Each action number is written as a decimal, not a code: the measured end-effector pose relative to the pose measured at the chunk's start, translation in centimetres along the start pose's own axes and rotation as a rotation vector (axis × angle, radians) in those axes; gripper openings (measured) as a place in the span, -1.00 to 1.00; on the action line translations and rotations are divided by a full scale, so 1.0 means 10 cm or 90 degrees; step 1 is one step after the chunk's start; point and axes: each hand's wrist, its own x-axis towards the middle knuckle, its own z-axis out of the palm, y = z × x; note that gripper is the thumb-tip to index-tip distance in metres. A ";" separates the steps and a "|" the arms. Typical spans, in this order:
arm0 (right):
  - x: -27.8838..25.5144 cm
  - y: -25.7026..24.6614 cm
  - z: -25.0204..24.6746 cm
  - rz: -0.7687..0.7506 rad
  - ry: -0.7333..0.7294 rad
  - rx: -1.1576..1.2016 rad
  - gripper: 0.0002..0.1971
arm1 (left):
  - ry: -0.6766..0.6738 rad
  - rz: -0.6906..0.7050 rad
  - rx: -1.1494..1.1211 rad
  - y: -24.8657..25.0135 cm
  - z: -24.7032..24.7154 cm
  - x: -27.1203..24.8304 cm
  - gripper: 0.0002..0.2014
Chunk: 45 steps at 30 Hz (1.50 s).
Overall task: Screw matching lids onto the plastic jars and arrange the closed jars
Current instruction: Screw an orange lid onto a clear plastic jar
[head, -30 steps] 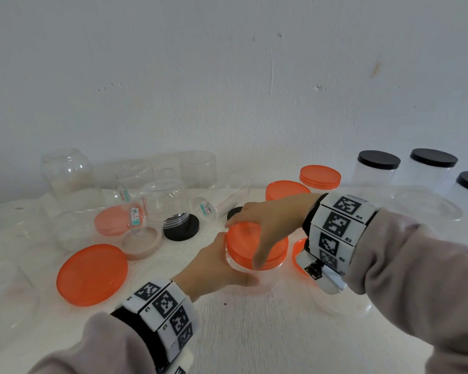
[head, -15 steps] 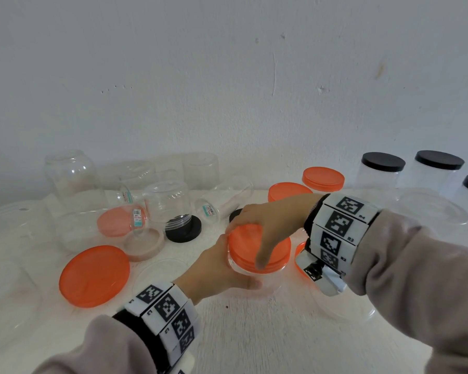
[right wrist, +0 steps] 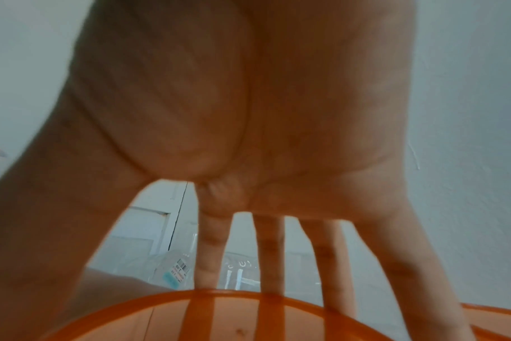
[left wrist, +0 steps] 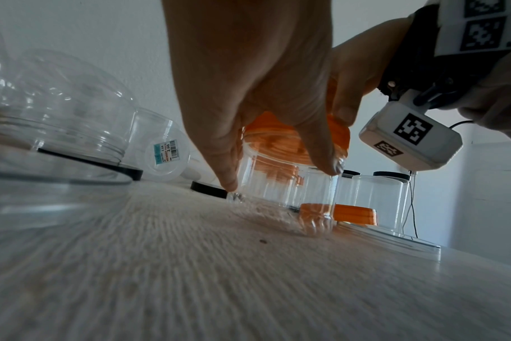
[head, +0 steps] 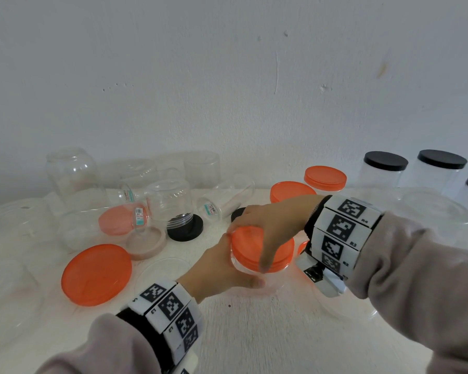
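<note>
Done: black-lidded jars (head: pixel 385 168) stood closed, far right.
In hand: your left hand (head: pixel 222 268) gripped the jar (left wrist: pixel 286 182); your right hand (head: pixel 270 220) pinched its orange lid (head: pixel 262 249).
Left: open jars (head: pixel 170 203) waited, far left.

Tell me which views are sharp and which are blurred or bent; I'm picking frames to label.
Head view: mostly sharp, soft even light, table edge bowed by the wide lens. Left wrist view: left hand backlit and dark, jar base smeared by motion, the tabletop streaked. Right wrist view: right hand fills the frame, soft and dim; orange lid blurred, its rim strongly curved.
</note>
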 end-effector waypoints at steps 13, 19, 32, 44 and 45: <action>-0.03 0.00 -0.01 0.032 0.002 -0.003 -0.03 | 0.002 0.000 0.009 -0.04 0.00 0.03 0.00; 0.01 -0.02 0.06 0.076 0.058 -0.019 -0.12 | 0.003 0.000 0.005 -0.03 0.00 0.03 -0.03; -0.04 0.01 0.04 0.057 0.033 -0.018 -0.11 | 0.005 -0.002 0.009 -0.02 0.01 0.03 -0.01; -0.05 -0.02 0.02 0.037 0.014 -0.008 -0.09 | 0.001 -0.006 0.015 -0.02 0.01 0.03 0.02; -0.04 -0.01 0.03 0.038 0.025 -0.012 -0.10 | 0.001 -0.007 0.014 -0.02 0.01 0.03 0.02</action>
